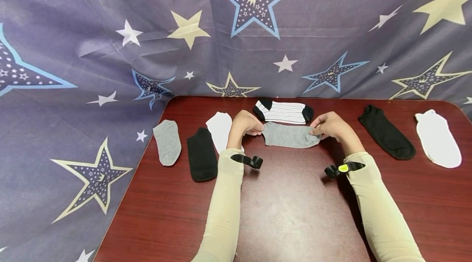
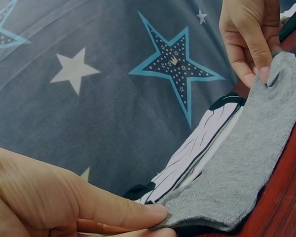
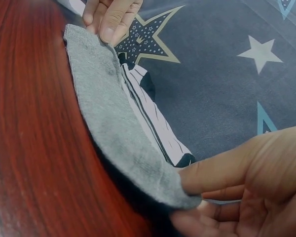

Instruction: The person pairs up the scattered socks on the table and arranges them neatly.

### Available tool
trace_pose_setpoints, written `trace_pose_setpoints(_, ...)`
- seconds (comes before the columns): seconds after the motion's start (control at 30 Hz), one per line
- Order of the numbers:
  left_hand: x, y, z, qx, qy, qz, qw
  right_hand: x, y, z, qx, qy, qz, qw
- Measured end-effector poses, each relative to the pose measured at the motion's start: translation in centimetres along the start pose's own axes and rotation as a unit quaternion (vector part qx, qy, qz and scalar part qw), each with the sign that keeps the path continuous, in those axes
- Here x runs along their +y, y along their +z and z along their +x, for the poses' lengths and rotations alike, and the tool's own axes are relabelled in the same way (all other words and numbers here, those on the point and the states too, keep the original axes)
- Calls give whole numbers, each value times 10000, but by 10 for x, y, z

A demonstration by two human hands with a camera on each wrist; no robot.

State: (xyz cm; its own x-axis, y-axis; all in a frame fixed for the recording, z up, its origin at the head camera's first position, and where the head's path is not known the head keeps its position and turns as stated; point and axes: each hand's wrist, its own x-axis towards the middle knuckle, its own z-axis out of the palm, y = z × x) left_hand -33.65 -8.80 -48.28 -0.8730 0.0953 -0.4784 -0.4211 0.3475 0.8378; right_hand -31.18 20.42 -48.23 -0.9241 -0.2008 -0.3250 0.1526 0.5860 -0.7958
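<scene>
Both hands hold a grey ankle sock (image 1: 289,135) stretched sideways near the back of the table. My left hand (image 1: 246,126) pinches its cuff end between thumb and fingers, seen close in the left wrist view. The toe end is pinched by my right hand (image 1: 330,128), whose thumb presses on the grey knit in the right wrist view. Just behind lies a white striped sock (image 1: 285,112) with black toe, heel and cuff, partly covered by the grey sock (image 2: 237,163) in the left wrist view.
On the left of the red-brown table (image 1: 284,213) lie another grey sock (image 1: 168,143), a black sock (image 1: 202,155) and a white sock (image 1: 220,128), partly behind the left arm. A black sock (image 1: 387,133) and a white sock (image 1: 439,139) lie right. A star-patterned cloth (image 1: 236,57) hangs behind.
</scene>
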Motion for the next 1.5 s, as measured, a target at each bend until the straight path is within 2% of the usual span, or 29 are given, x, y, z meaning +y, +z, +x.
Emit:
trace_pose_setpoints(0.2,-1,1,3,58,-116,65,9999,0,2,0,60,81,-164,9998)
trace_pose_setpoints(0.5,-2,2,4,146,-126,184,9996,-1,0,-1,34,146,-222,9996)
trace_pose_setpoints(0.8,2,3,-2,386,-108,531,9978,-3,1,-2,60,30,-199,9998)
trace_pose_setpoints(1.03,9,-2,-6,447,-38,1326,9902,-2,0,-4,89,-5,-264,9996)
trace_pose_setpoints(1.13,12,-7,-13,453,175,1306,9902,-2,-2,-6,101,-16,-340,9994)
trace_pose_setpoints(1.33,19,-18,-34,533,989,594,9919,-6,-5,-9,150,12,-364,9992)
trace_pose_setpoints(1.43,24,-25,-47,727,1490,419,9853,-11,-6,-11,180,-32,-358,9992)
trace_pose_setpoints(1.5,27,-28,-54,925,1848,307,9779,-14,-5,-13,211,-96,-364,9991)
